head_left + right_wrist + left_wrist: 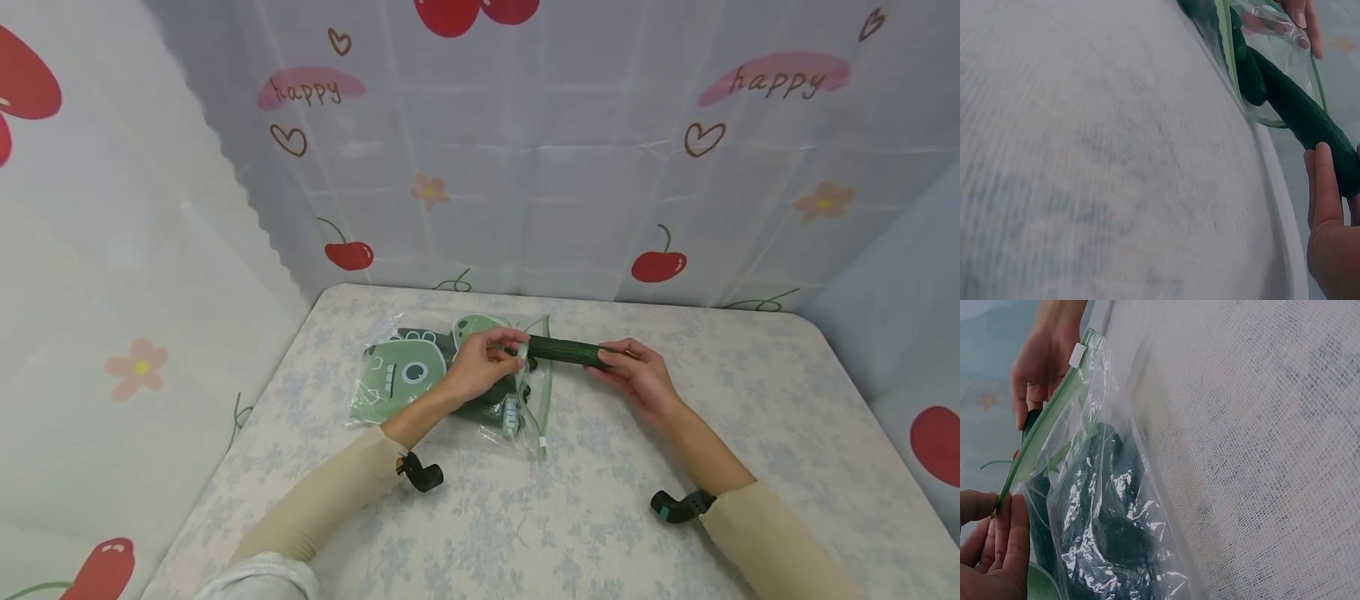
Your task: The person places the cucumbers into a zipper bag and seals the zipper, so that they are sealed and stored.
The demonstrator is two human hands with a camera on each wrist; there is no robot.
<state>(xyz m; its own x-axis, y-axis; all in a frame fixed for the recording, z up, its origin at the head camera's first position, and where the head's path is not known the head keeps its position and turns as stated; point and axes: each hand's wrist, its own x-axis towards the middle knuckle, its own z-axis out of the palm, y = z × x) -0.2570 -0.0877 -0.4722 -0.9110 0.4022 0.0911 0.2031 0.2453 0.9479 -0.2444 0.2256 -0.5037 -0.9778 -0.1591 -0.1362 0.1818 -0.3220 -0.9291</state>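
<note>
A clear zip bag (408,375) with a green cartoon print and a white slider (1077,355) lies on the table, its mouth facing right. Several dark green cucumbers (1249,75) are inside it. My left hand (486,367) pinches the upper edge of the bag's mouth between thumb and fingers, as the left wrist view also shows. In my right hand (637,379) is the outer end of one cucumber (566,350). That cucumber lies partly in the open mouth, its far end within the bag and its near end outside.
A pale, blue-patterned cloth covers the table (570,517). Behind it hangs a curtain (525,183) printed with cherries, hearts and flowers. Black wrist-worn devices (423,475) sit on both forearms.
</note>
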